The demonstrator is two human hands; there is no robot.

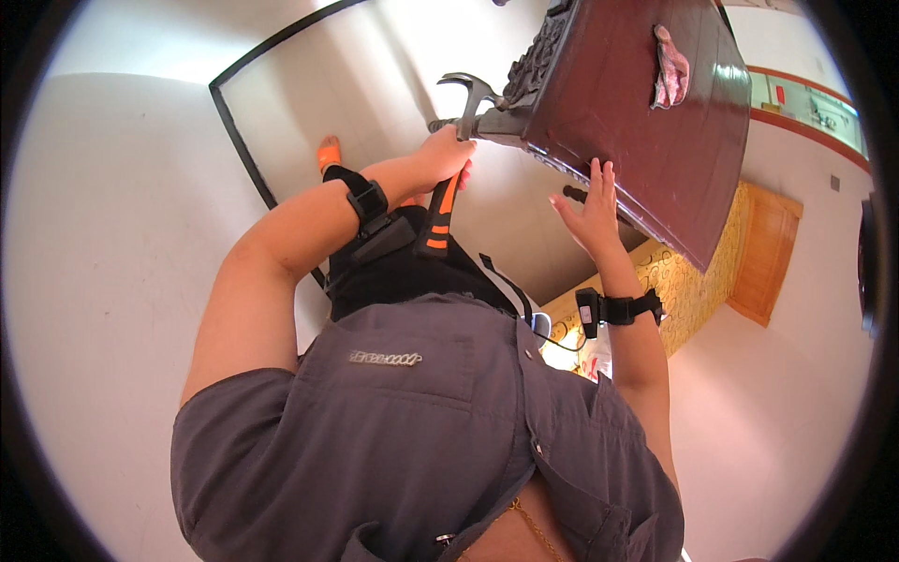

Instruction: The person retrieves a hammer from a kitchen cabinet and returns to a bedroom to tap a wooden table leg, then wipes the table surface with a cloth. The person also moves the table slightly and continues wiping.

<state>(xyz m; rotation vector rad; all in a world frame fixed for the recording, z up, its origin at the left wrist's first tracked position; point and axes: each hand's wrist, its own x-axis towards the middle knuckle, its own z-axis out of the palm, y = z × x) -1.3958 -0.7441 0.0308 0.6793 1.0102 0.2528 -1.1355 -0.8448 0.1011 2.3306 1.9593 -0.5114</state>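
My left hand [445, 155] is closed around a claw hammer [440, 220] with a black and orange handle. The hammer's dark metal head sticks up past my fist, close to a dark carved part of the furniture; whether they touch I cannot tell. To the right, my right hand [595, 217] has its fingers stretched out and thumb apart, fingertips at the lower edge of a dark red wooden table [618, 112]. A small black rod end [574, 194] shows beside that thumb, its kind unclear.
A crumpled pink cloth-like item [671, 70] lies on the red tabletop. Beyond it stand a yellow patterned panel [698, 281] and an orange-brown wooden panel [766, 253]. A foot in an orange slipper [328, 155] is on the pale floor, near a black floor border [243, 140].
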